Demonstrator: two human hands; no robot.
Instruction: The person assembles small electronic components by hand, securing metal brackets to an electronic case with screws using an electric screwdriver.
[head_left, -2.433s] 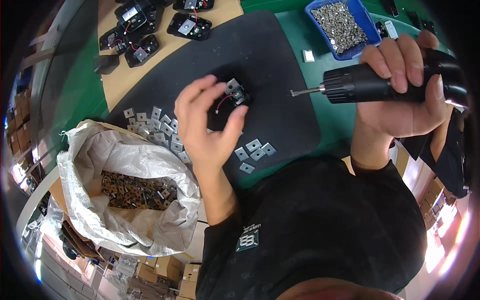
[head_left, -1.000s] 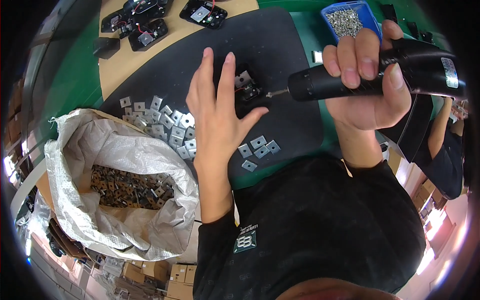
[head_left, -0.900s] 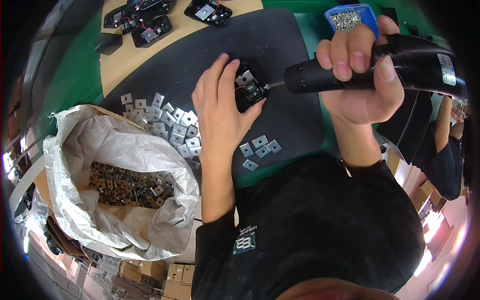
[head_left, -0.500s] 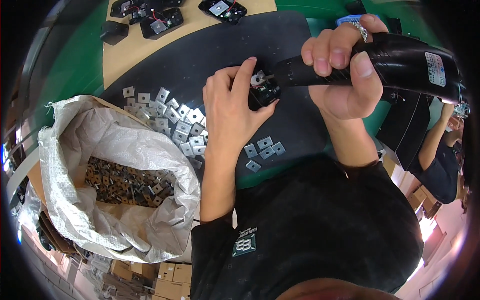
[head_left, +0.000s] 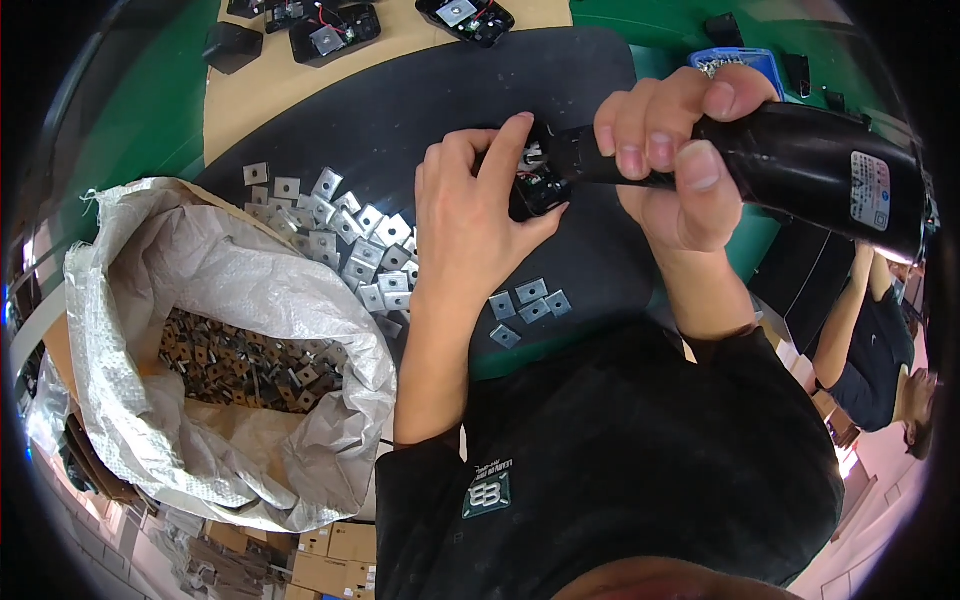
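Note:
My left hand (head_left: 462, 215) grips a small black plastic housing (head_left: 545, 192) on the dark mat (head_left: 610, 250), its fingers and thumb on opposite sides. Inside the housing show a green circuit board and a white or light metal part. My right hand (head_left: 680, 150) is wrapped round a black electric screwdriver (head_left: 800, 150), held nearly level. The screwdriver's nose points left into the housing; its tip is hidden there. Left of my left wrist lies a loose spread of square metal plates (head_left: 365, 250) with centre holes. Several more plates (head_left: 532, 292) lie to its right.
A white woven sack (head_left: 225, 260) at the left holds many small metal pieces (head_left: 250, 365). Open black housings with wires (head_left: 340, 35) sit on a tan board (head_left: 290, 90) at the far side. A blue tray (head_left: 762, 62) stands far right. Another person (head_left: 875, 340) is at the right edge.
The screwdriver's rear end has dropped, and its nose sits closer over the housing, hiding the bit that showed before. The other person's arm and head have shifted.

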